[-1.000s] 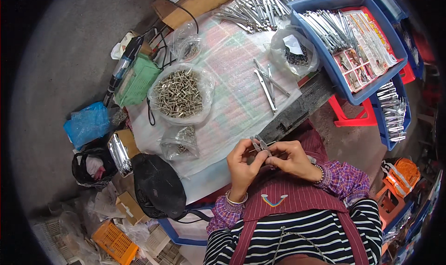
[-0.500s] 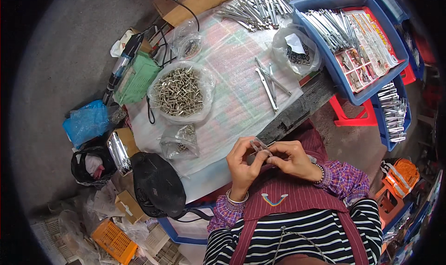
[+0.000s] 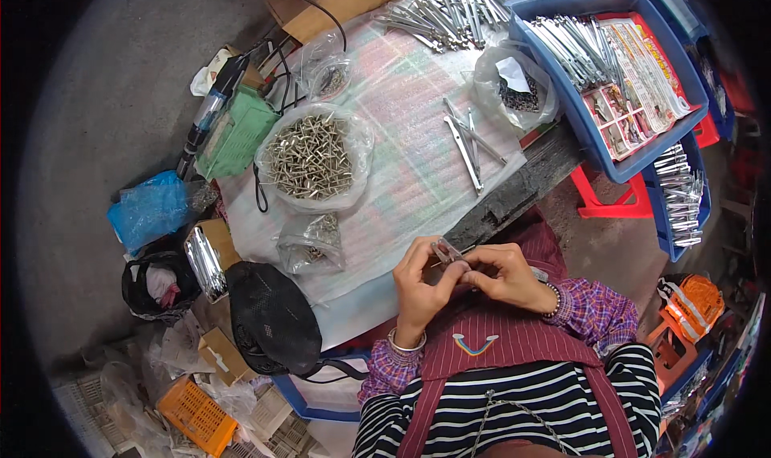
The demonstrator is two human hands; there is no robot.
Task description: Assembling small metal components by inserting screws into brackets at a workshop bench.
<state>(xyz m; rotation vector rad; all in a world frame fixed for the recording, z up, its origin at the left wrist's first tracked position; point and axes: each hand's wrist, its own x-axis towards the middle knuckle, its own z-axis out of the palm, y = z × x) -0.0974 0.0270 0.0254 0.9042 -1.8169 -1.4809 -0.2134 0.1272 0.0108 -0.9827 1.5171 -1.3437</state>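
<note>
Over my lap, close to the table's front edge, both hands meet around a small metal piece (image 3: 446,252). My left hand (image 3: 421,285) pinches it between thumb and fingers. From the other side my right hand (image 3: 507,276) grips it too, thumb and fingertips pressed near the left thumb. Its exact kind is too small and too covered by fingers to make out. Beyond my hands, a few slim silver metal strips (image 3: 463,154) lie crossed on the table. To the left stands a clear bag of screw-like metal pins (image 3: 309,157), with a smaller bag of tiny parts (image 3: 315,249) nearer me.
A blue tray (image 3: 617,173) of metal strips and a compartment box sits at the right, above a red stool (image 3: 614,205). More strips (image 3: 458,12) are heaped at the back, near a bag of dark screws (image 3: 514,97). A black cap (image 3: 273,317) lies front left.
The small metal piece has turned slightly between my fingers. Both hands stay nearly in the same place.
</note>
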